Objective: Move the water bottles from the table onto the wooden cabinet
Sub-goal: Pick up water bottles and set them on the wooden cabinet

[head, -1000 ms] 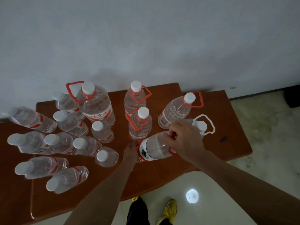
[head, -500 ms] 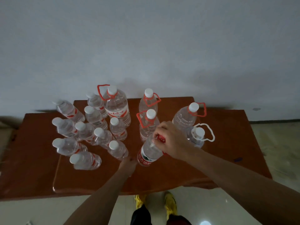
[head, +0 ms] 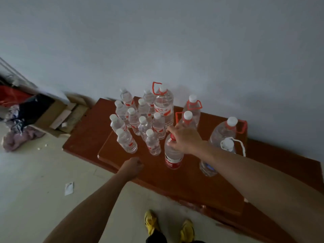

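Observation:
A reddish wooden cabinet (head: 184,183) stands against the wall with many clear water bottles on top. My right hand (head: 184,139) grips the neck of a red-labelled bottle (head: 172,155), which stands upright near the front edge. My left hand (head: 132,166) rests at the cabinet's front edge with its fingers curled and holds nothing. Several small bottles (head: 135,123) cluster to the left. Bigger bottles with red handles stand behind: one (head: 164,106) at the back, one (head: 192,107) beside it and another (head: 224,130) at the right. A bottle with a white handle (head: 226,148) stands right of my hand.
A pile of cardboard (head: 61,116) and cloth (head: 19,137) lies on the floor at the left by the wall. A scrap of paper (head: 68,188) lies on the pale floor. My yellow shoes (head: 168,227) stand just before the cabinet.
The red-labelled bottle went from tilted to upright under my right hand. My left hand slid away from its base toward the front edge. The camera pulled back and swung left.

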